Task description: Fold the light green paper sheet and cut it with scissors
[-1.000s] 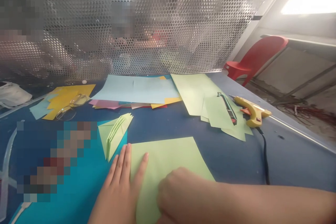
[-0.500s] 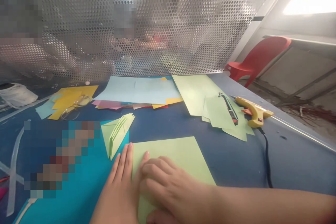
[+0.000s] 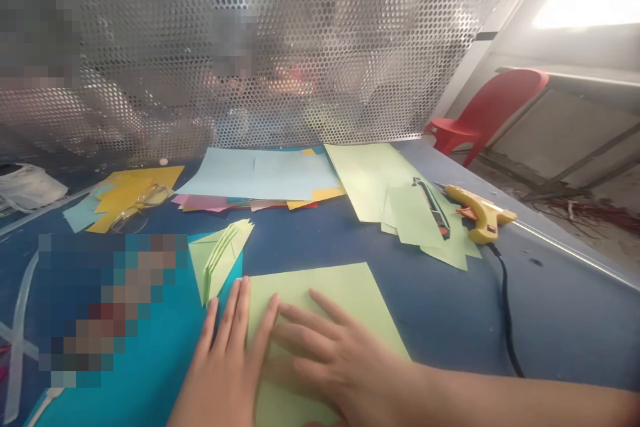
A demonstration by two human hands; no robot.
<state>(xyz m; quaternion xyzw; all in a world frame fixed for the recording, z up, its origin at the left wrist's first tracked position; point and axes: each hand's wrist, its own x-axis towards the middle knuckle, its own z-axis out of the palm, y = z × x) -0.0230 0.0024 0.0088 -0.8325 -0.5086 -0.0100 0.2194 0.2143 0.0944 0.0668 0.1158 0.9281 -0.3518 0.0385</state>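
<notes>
A light green sheet of paper (image 3: 345, 290) lies flat on the table in front of me. My left hand (image 3: 225, 353) rests along the sheet's left edge, fingers stretched out and pointing away from me. Across the paper from the right comes my right hand (image 3: 330, 347), palm down, its fingers spread on the surface and close to the left index finger. Just beyond my left fingertips sits a folded light green paper piece (image 3: 220, 253) with several pleats. Under and left of it is a teal sheet (image 3: 165, 340).
Light blue sheets (image 3: 260, 173) top a coloured stack at the back. Glasses (image 3: 143, 207) lie by yellow paper (image 3: 135, 180). Right, green papers (image 3: 410, 213) carry a cutter (image 3: 434, 210), beside a corded yellow glue gun (image 3: 480, 213). A perforated metal panel (image 3: 300, 33) bounds the table; a red chair (image 3: 490, 113) stands beyond.
My right hand's curled fingers have spread out over the sheet and shifted slightly right. The fingers of my left hand have fanned apart a little. The paper stays in place.
</notes>
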